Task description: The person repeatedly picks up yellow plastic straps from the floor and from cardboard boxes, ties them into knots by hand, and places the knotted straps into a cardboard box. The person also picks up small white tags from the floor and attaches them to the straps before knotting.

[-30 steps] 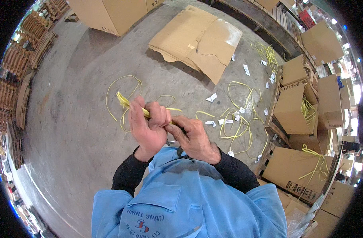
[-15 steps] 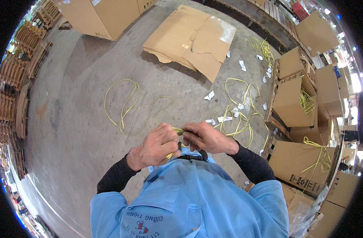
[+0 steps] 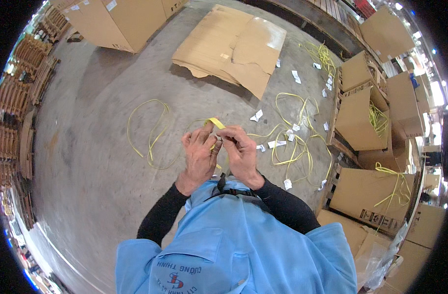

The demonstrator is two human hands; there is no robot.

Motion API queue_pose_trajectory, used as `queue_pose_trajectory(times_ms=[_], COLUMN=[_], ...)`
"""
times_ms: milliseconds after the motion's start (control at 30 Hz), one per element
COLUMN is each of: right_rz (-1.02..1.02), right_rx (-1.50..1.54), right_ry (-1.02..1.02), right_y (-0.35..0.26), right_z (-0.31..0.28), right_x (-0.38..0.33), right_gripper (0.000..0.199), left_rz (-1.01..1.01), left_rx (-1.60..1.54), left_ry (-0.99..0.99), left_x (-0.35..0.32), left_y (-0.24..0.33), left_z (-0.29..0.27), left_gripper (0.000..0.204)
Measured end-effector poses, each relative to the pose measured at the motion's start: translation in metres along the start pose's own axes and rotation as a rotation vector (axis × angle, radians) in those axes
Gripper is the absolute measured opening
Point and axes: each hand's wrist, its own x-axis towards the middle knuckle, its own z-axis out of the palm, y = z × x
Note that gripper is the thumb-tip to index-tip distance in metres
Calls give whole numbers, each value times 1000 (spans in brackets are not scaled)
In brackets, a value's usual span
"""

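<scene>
Both my hands are raised together in front of my waist, over the concrete floor. A flat yellow strap (image 3: 214, 122) bends in a short loop above the fingertips. My left hand (image 3: 200, 151) is closed on it, and a bit of yellow shows between and below those fingers. Pinched at the strap's other side is my right hand (image 3: 240, 151), thumb and fingers together. The hands hide part of the strap, so I cannot tell how its ends run. Beyond them, a thin yellow strap (image 3: 152, 142) lies curled on the floor.
A flattened cardboard sheet (image 3: 204, 46) lies ahead. More loose yellow straps (image 3: 295, 159) and white paper scraps (image 3: 256, 115) are scattered at right. An open carton (image 3: 356, 117) holding straps stands on a pallet. A large box (image 3: 106, 24) is far left, with wooden stacks (image 3: 30, 49) along the left.
Both hands have moved forward, away from my body, with the right hand also shifting left. The strap now arches up visibly between the fingers.
</scene>
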Motion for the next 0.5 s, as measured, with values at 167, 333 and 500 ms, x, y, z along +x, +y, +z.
queue_pose_trajectory(times_ms=[167, 333, 500], right_rz=[-261, -258, -292], right_rx=[-275, -426, -403], right_ry=[-127, -167, -188], right_y=[6, 11, 23], right_z=[-3, 4, 8], right_x=[-4, -4, -7], right_gripper=[37, 31, 26], left_rz=[-546, -785, -804], left_rx=[-971, -1344, -1376], left_ry=[65, 89, 113], left_x=[-6, -7, -10], left_y=[21, 21, 23], left_z=[17, 17, 10], left_gripper=[56, 59, 57])
